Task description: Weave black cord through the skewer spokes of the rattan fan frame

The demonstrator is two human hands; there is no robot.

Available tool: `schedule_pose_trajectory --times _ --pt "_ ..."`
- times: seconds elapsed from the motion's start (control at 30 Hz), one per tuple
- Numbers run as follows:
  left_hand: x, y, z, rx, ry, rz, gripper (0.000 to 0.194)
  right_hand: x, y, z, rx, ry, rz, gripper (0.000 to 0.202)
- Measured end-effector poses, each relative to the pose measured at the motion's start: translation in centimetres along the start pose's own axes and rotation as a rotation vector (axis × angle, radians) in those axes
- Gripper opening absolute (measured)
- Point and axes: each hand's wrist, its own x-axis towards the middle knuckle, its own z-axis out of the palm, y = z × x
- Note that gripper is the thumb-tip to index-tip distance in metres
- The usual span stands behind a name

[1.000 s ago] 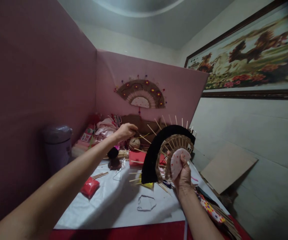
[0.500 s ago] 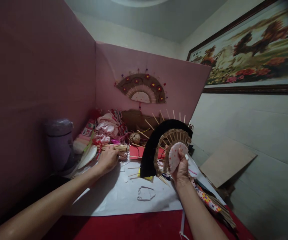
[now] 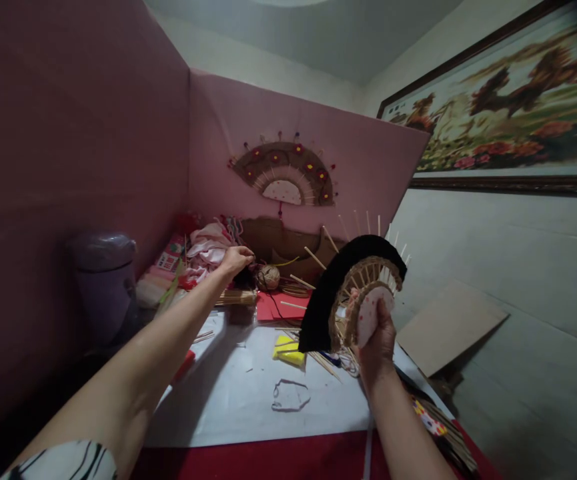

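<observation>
Right hand (image 3: 381,339): grips the fan (image 3: 325,290) by its dotted base (image 3: 372,310). Left hand (image 3: 237,259): fingertips closed, apparently pinching dark cord (image 3: 277,305).

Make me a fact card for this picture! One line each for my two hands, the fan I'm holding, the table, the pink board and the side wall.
Right hand: holding the black fan by its spotted base
Left hand: stretched out near the ball of twine; hard to tell if it holds anything
Held fan: black band, thin sticks poking past the outer edge
Table: white cover, yellow packet on it
Pink board: another fan with flowers
Side wall: framed picture
</observation>
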Motion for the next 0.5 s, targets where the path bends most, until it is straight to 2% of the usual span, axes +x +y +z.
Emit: schedule_pose_trajectory --times 0.07,0.13,0.23,0.33,0.4,0.5 --pt "0.5 0.7 -0.3 -0.071 0.01 -0.048 0.026 0.0 0.1 0.0 -0.007 0.017 0.026 0.036" --pt "1.0 1.9 -0.8 -0.147 0.017 -0.06 0.019 -0.1 0.1 0.0 0.008 0.044 0.061 0.037" --pt "1.4 4.4 -1.5 -0.233 0.001 -0.017 0.009 -0.3 0.1 0.3 0.04 0.058 0.084 0.04" --pt "1.5 6.1 -2.0 -0.239 -0.042 0.051 0.011 -0.4 0.3 0.4 0.045 0.068 0.084 0.039" --pt "1.6 6.4 -2.2 -0.184 -0.052 0.081 0.012 -0.4 0.4 0.5 0.042 0.075 0.078 0.039" --pt "1.8 5.7 -2.4 -0.042 -0.017 0.092 0.01 -0.5 0.5 0.6 0.051 0.087 0.102 0.039"
